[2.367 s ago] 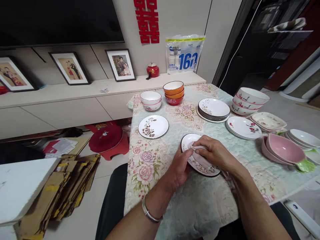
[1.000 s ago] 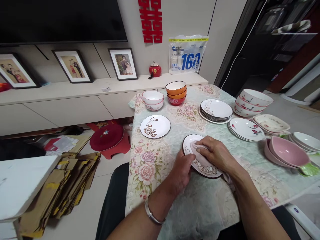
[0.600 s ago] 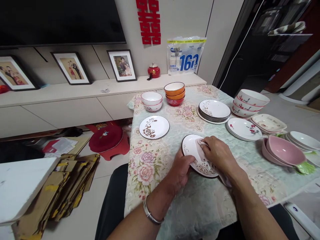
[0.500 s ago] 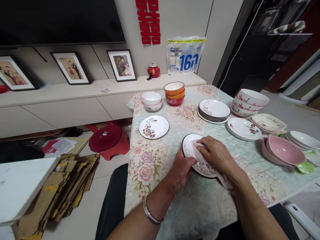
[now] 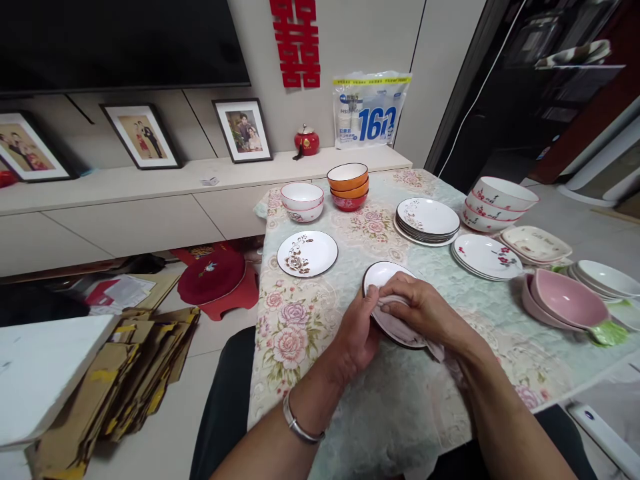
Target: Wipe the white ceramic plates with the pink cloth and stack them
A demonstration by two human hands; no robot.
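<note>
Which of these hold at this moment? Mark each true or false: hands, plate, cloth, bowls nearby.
1. The right hand presses a cloth onto a plate. True.
2. The left hand rests flat on the tablecloth, away from the plate. False: it grips the plate's near-left rim.
3. The orange bowls sit stacked. True.
4. The lone patterned plate lies right of the hands. False: it lies to their left.

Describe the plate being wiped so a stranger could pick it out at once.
On the floral tablecloth, look at the near edge, right in front of the person. The plate lies between the left hand and the right hand, which presses a white cloth on it. Unlike the stacked plates beyond, it is single and dark-rimmed.
</note>
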